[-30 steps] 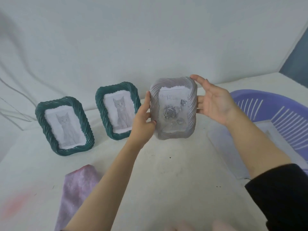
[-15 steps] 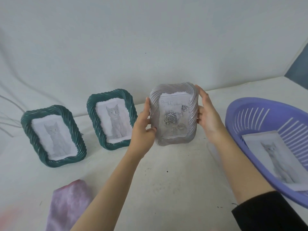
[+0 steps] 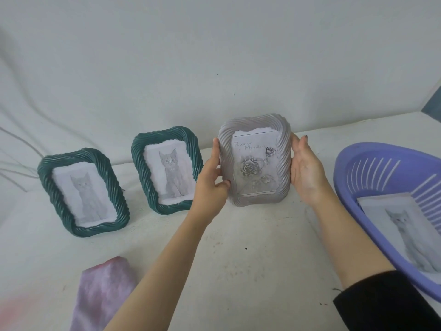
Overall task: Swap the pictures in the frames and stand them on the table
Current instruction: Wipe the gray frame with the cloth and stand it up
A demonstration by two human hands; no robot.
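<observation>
A pale grey twisted-rim frame (image 3: 254, 161) with a rose picture is upright at the middle of the table, its lower edge at or just above the surface. My left hand (image 3: 210, 185) grips its left side and my right hand (image 3: 306, 170) presses its right side. Two dark green frames stand to the left, each with a cat picture: one nearer the middle (image 3: 167, 170) and one at far left (image 3: 82, 192). A loose cat picture (image 3: 405, 225) lies in the purple basket (image 3: 353, 168) on the right.
A pink-purple cloth (image 3: 102, 297) lies at the front left of the white-covered table (image 3: 250, 259). A white draped backdrop rises behind the frames. The basket takes up the right edge.
Both hands have lowered the grey frame toward the table. My right hand, open beside it a second ago, has closed onto its right edge.
</observation>
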